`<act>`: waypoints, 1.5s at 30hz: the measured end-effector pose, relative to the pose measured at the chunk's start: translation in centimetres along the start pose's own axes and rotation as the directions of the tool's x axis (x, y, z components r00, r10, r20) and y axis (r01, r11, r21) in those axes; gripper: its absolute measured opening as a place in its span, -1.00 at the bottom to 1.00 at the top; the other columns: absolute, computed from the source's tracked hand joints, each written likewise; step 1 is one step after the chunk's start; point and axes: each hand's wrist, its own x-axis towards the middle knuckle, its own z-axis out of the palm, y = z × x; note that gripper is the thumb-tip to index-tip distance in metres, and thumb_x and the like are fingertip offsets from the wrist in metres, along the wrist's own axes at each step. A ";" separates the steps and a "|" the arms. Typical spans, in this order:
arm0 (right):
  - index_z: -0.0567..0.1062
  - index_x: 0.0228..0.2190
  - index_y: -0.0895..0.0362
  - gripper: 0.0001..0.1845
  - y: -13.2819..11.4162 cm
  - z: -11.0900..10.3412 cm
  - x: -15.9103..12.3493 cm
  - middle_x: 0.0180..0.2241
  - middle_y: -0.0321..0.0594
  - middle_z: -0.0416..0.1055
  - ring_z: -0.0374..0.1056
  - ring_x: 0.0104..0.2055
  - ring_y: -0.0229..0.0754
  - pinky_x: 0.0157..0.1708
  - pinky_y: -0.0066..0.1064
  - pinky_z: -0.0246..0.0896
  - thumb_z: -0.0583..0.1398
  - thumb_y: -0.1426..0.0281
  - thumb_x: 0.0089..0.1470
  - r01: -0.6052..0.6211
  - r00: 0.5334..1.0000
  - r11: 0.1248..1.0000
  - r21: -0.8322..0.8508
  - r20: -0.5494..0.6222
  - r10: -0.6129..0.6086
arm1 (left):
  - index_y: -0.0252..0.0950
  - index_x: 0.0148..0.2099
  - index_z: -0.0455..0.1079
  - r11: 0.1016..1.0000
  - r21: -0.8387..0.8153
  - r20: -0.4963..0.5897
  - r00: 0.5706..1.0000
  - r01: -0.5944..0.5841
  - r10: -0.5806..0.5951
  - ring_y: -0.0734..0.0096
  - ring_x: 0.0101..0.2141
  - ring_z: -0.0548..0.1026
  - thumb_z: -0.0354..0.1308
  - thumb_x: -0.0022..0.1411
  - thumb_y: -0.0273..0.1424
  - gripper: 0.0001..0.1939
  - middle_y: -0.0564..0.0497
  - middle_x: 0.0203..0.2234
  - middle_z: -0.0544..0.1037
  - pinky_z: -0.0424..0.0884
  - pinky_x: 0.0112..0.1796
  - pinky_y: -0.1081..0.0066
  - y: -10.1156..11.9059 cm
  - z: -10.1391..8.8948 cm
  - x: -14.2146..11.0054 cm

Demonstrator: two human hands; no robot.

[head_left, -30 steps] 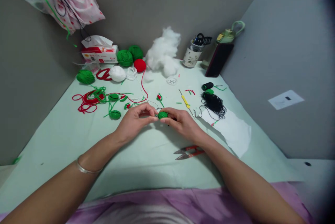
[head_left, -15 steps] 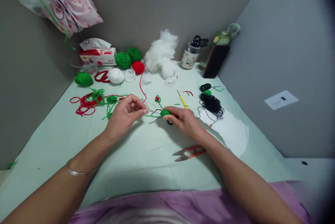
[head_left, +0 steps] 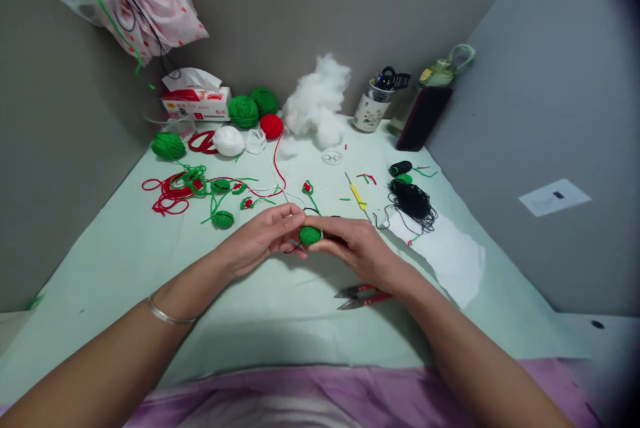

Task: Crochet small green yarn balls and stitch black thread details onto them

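Observation:
My right hand (head_left: 353, 241) grips a small green crocheted ball (head_left: 311, 235) between thumb and fingers, above the middle of the table. My left hand (head_left: 267, 235) meets it from the left, its thumb and forefinger pressed together at the ball's upper edge. Whatever these fingertips pinch is too small to make out. A black thread end (head_left: 294, 250) shows under the left fingers. Just beyond the hands lies a small red and green crocheted piece (head_left: 307, 187) with a green tail. Thread snips (head_left: 361, 297) with orange handles rest below my right wrist, partly covered by it.
Tangled red and green yarn (head_left: 175, 191) and a second green ball (head_left: 223, 219) lie left. Behind are a white yarn ball (head_left: 229, 141), stuffing (head_left: 320, 101) and a tissue box (head_left: 197, 105). A yellow-handled hook (head_left: 358, 196), black yarn (head_left: 413, 205) and white paper (head_left: 455, 258) lie right.
My left hand drew away leftward from the green ball, then came back against it. My right hand kept its grip, and the ball now sits slightly lower. The view shifted a little.

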 end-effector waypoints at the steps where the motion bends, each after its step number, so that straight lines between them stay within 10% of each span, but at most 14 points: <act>1: 0.49 0.14 0.01 -0.60 0.0 -0.1 0.0 -0.39 -0.34 0.49 0.25 -0.42 -0.30 -0.34 -0.51 0.17 0.22 0.25 0.31 -0.046 0.999 0.999 0.015 -0.016 0.046 | -0.30 -0.20 0.43 1.000 -0.006 -0.012 1.000 -0.014 0.014 0.46 -0.37 0.55 0.33 0.28 -0.19 -0.72 0.03 -0.34 0.55 0.56 -0.30 0.44 0.1 0.0 0.0; 9: 0.54 0.10 0.05 -0.62 -0.8 -0.9 0.1 -0.54 -0.43 0.14 0.00 -0.49 -0.32 -0.44 -0.46 -0.01 0.23 0.30 0.28 -0.187 0.982 0.937 0.295 0.021 0.189 | -0.25 -0.06 0.49 1.000 -0.026 0.019 1.000 0.014 -0.014 0.41 -0.26 0.62 0.42 0.19 -0.35 -0.71 0.00 -0.19 0.60 0.58 -0.16 0.37 0.2 0.1 0.0; 22: 0.56 -0.25 0.17 -0.86 1.4 -2.8 0.3 -0.63 -0.54 -0.15 -0.35 -0.56 -0.37 -0.59 -0.54 -0.29 0.30 0.35 0.19 -0.179 0.880 0.407 0.896 -0.039 0.474 | -0.23 -0.05 0.53 0.997 -0.048 0.055 0.997 0.065 -0.062 0.38 -0.28 0.64 0.40 0.22 -0.37 -0.75 0.07 -0.28 0.53 0.56 -0.16 0.37 -0.2 0.1 -0.2; 31: 0.55 -0.25 0.19 -0.82 1.9 -3.1 0.4 -0.64 -0.53 -0.12 -0.30 -0.56 -0.37 -0.60 -0.56 -0.25 0.34 0.34 0.14 -0.221 0.857 0.340 0.914 0.015 0.516 | -0.25 0.00 0.49 0.998 0.010 0.162 0.985 0.062 -0.062 0.36 -0.21 0.65 0.42 0.18 -0.42 -0.67 0.01 -0.20 0.59 0.51 -0.11 0.37 0.3 0.7 -0.5; 45: 0.52 -0.28 0.18 -0.78 0.2 -3.0 0.4 -0.61 -0.52 -0.08 -0.26 -0.56 -0.38 -0.59 -0.52 -0.22 0.36 0.30 0.10 -0.178 0.824 0.437 0.881 -0.109 0.556 | -0.26 -0.18 0.44 0.898 0.425 -0.030 0.990 -0.113 0.139 0.42 -0.31 0.49 0.42 0.12 -0.38 -0.75 0.02 -0.26 0.52 0.43 -0.27 0.40 -1.9 1.6 -0.2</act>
